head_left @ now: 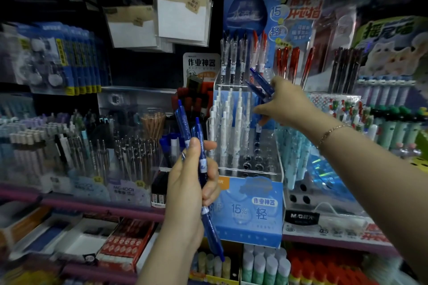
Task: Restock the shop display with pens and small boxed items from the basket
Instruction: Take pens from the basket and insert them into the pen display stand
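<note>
Left hand (187, 183), near centre: fingers curled round a bunch of blue pens (196, 146), tips pointing up, just before the clear tiered pen rack (275, 169).
Right hand (286, 103), farther and to the right: fingers pinched on two more blue pens (260, 84), tilted, held over the rack's right side.
Rack contents: white pens (228, 122) filling the left rows; holes at right largely open, possibly one dark pen seated there.
Blue display box (250, 213) under the rack, on the pink shelf (104, 209).

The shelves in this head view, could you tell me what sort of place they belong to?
Most likely a stationery shop: tiered pen racks on shelves, hanging packaged notepads, and printed promotional display boxes below them.
</note>
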A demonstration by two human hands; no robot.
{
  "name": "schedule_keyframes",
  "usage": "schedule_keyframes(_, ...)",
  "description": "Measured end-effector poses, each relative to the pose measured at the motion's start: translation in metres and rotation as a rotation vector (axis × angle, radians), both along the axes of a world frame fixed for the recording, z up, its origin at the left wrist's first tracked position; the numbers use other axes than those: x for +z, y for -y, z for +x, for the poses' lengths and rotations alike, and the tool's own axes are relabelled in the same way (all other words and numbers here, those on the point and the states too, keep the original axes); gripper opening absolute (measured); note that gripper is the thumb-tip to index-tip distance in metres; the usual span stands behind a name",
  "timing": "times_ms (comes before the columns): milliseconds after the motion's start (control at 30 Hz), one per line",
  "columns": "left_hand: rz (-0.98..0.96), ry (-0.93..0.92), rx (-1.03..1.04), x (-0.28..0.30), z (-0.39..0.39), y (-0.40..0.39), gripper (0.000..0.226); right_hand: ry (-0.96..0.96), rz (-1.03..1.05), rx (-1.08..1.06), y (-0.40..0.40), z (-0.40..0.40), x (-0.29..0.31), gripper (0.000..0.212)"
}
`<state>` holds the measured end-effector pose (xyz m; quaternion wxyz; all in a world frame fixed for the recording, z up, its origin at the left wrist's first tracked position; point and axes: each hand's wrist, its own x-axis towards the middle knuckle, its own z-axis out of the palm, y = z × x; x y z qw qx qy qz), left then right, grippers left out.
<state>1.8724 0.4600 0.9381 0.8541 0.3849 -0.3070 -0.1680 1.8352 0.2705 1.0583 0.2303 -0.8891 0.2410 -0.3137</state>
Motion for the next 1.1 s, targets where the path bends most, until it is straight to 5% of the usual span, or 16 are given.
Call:
schedule_keyframes(133, 0.034, 0.014, -0.003, 0.002, -0.003, 0.002, 0.033, -0.111, -0.001, -0.017, -0.003, -0.004, 0.006, 0.035)
schedule_keyframes(233, 0.049, 0.007, -0.008, 0.004, -0.006, 0.003, 0.034, 0.076, 0.058, -0.016, -0.013, -0.017, 0.004, 0.031)
schedule_keyframes(367, 0.06, -0.027, -0.023, 0.005, -0.012, 0.005, 0.041, 0.339, 0.562, 0.351, -0.045, -0.042, -0.022, 0.031)
schedule_keyframes(500, 0.091, 0.011, -0.083, 0.006, -0.021, 0.004, 0.039, 0.186, 0.801, 0.603, -0.073, -0.057, -0.049, 0.049)
schedule_keyframes(800, 0.113, -0.006, 0.033, 0.009, -0.028, -0.007, 0.041, -0.108, 0.81, 0.861, -0.082, -0.076, -0.069, 0.031)
schedule_keyframes(967, -0.02, -0.227, 0.079, 0.007, -0.027, -0.011, 0.033, 0.244, 1.181, 0.912, -0.068, -0.082, -0.076, 0.013)
schedule_keyframes(1100, -0.056, -0.337, -0.043, 0.006, -0.028, -0.009, 0.026, 0.533, 1.128, 0.754, -0.069, -0.081, -0.071, 0.008)
